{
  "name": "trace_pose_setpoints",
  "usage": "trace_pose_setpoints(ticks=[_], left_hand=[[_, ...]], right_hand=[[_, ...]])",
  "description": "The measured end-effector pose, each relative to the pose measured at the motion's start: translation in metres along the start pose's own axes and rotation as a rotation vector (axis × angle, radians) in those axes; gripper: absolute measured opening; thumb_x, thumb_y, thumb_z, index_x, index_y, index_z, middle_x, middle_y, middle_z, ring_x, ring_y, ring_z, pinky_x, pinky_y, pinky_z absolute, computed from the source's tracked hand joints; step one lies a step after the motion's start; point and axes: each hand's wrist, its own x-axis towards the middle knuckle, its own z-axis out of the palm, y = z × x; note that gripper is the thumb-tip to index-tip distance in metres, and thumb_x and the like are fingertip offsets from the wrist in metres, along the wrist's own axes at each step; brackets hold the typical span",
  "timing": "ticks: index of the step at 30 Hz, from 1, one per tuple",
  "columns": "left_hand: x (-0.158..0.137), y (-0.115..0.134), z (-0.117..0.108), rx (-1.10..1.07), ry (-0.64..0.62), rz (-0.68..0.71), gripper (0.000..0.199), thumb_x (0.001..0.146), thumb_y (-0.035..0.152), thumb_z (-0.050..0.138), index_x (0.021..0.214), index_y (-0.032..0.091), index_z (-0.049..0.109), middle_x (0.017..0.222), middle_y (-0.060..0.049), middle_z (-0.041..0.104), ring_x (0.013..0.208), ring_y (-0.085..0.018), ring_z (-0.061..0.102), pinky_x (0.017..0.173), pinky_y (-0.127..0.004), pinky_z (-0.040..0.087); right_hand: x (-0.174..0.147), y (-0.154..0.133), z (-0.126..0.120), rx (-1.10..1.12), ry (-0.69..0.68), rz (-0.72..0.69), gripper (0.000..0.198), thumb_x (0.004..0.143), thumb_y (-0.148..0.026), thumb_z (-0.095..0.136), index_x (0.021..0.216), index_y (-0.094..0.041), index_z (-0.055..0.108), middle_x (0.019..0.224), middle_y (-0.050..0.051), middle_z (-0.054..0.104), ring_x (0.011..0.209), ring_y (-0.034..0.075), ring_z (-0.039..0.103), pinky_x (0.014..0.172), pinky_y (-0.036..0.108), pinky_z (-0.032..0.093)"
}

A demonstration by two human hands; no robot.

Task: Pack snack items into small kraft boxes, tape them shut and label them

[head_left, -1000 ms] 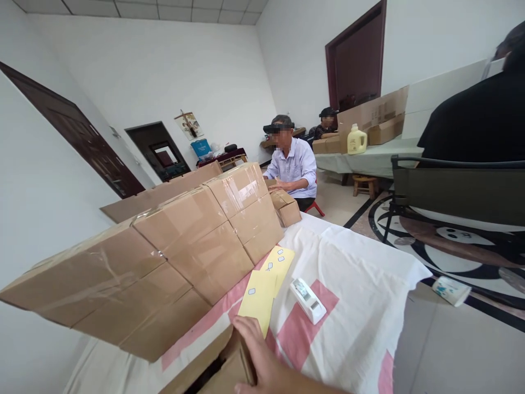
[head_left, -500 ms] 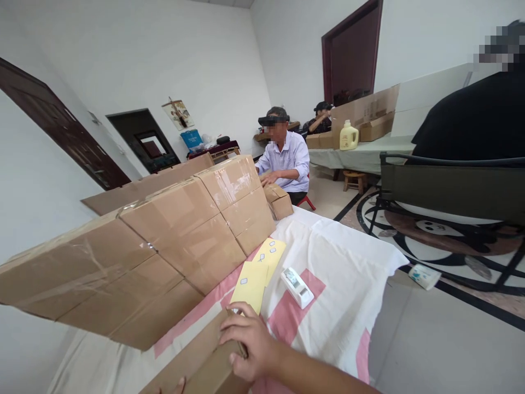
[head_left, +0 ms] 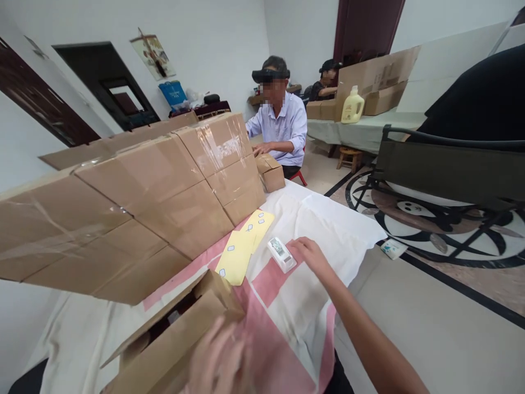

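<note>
My right hand (head_left: 311, 256) reaches over the cloth with its fingers stretched out. Its fingertips are beside a small white plastic case (head_left: 281, 255) with a printed label; whether they touch it I cannot tell. Motion smears my left hand (head_left: 219, 358), low in the view by the near side of an open cardboard box (head_left: 176, 334). The box's flaps stand partly raised, and dark contents show through the gap. Two yellow cards (head_left: 235, 253) with small printed shapes lie overlapping beyond the box.
A wall of taped cartons (head_left: 164, 186) lines the left of the table, which has a pink-and-white cloth (head_left: 324, 213). A person (head_left: 283, 117) sits at its far end by a small carton (head_left: 270, 172). A folding chair (head_left: 447, 169) with another person stands right.
My right hand has let go of the box and moved right to the white case. The box's flaps have opened, and my left hand has moved right along it. The view has shifted.
</note>
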Motion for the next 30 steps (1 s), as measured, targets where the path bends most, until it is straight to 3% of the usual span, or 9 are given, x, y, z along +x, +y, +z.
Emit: trace_pose_setpoints(ticks=[2, 5, 7, 9, 13, 19, 25, 30], left_hand=[[0.028, 0.028, 0.055, -0.136, -0.06, -0.004, 0.05, 0.08, 0.021, 0.077, 0.126, 0.027, 0.057, 0.128, -0.014, 0.064, 0.129, -0.034, 0.058, 0.1, -0.051, 0.056], [0.074, 0.04, 0.134, -0.201, -0.335, -0.164, 0.095, 0.074, 0.04, 0.084, 0.151, 0.019, 0.034, 0.157, -0.024, 0.038, 0.145, -0.043, 0.04, 0.108, -0.06, 0.049], [0.092, 0.032, 0.171, -0.279, -0.443, -0.233, 0.103, 0.075, 0.044, 0.083, 0.155, 0.018, 0.024, 0.163, -0.024, 0.028, 0.15, -0.043, 0.029, 0.115, -0.063, 0.039], [0.098, 0.021, 0.192, -0.373, -0.484, -0.269, 0.103, 0.074, 0.044, 0.082, 0.155, 0.019, 0.024, 0.162, -0.022, 0.03, 0.151, -0.04, 0.029, 0.118, -0.061, 0.035], [0.089, 0.013, 0.202, -0.472, -0.44, -0.289, 0.103, 0.071, 0.041, 0.082, 0.154, 0.018, 0.025, 0.157, -0.02, 0.037, 0.149, -0.036, 0.034, 0.12, -0.054, 0.035], [0.088, 0.014, 0.202, -0.458, -0.393, -0.318, 0.104, 0.07, 0.043, 0.082, 0.153, 0.018, 0.025, 0.151, -0.019, 0.044, 0.142, -0.035, 0.041, 0.117, -0.052, 0.04], [0.089, 0.013, 0.203, -0.465, -0.387, -0.329, 0.102, 0.071, 0.046, 0.081, 0.153, 0.018, 0.027, 0.149, -0.017, 0.047, 0.141, -0.035, 0.041, 0.118, -0.051, 0.038], [0.088, 0.011, 0.203, -0.487, -0.391, -0.336, 0.107, 0.07, 0.049, 0.083, 0.154, 0.02, 0.023, 0.149, -0.017, 0.046, 0.142, -0.035, 0.04, 0.118, -0.052, 0.037]], right_hand=[[0.014, 0.005, -0.012, 0.008, -0.137, 0.103, 0.039, 0.087, -0.047, 0.048, 0.076, -0.015, 0.068, 0.074, 0.008, 0.069, 0.07, 0.018, 0.061, 0.066, 0.03, 0.045], [0.024, 0.006, -0.011, 0.01, -0.296, 0.255, 0.049, 0.09, -0.054, 0.044, 0.076, -0.014, 0.067, 0.053, 0.002, 0.057, 0.048, 0.012, 0.048, 0.048, 0.025, 0.032], [0.029, 0.002, -0.006, -0.008, -0.348, 0.334, 0.046, 0.088, -0.054, 0.048, 0.075, -0.014, 0.066, 0.049, -0.002, 0.05, 0.044, 0.01, 0.042, 0.044, 0.024, 0.024], [0.034, -0.002, -0.003, -0.038, -0.385, 0.404, 0.039, 0.086, -0.05, 0.055, 0.073, -0.015, 0.064, 0.048, -0.005, 0.044, 0.043, 0.008, 0.037, 0.043, 0.023, 0.021], [0.049, -0.006, 0.0, -0.139, -0.441, 0.54, 0.03, 0.082, -0.042, 0.062, 0.067, -0.016, 0.06, 0.043, -0.007, 0.037, 0.039, 0.007, 0.03, 0.042, 0.024, 0.016], [0.06, -0.02, 0.01, -0.256, -0.533, 0.605, 0.029, 0.077, -0.033, 0.069, 0.058, -0.018, 0.055, 0.043, -0.002, 0.046, 0.041, 0.008, 0.036, 0.043, 0.025, 0.018], [0.049, -0.048, 0.006, -0.322, -0.566, 0.485, 0.031, 0.079, -0.03, 0.065, 0.053, -0.019, 0.051, 0.05, -0.002, 0.048, 0.048, 0.008, 0.034, 0.049, 0.027, 0.023], [0.032, -0.039, -0.003, -0.413, -0.533, 0.419, 0.035, 0.081, -0.042, 0.062, 0.057, -0.02, 0.047, 0.054, -0.005, 0.041, 0.052, 0.009, 0.031, 0.052, 0.028, 0.023]])
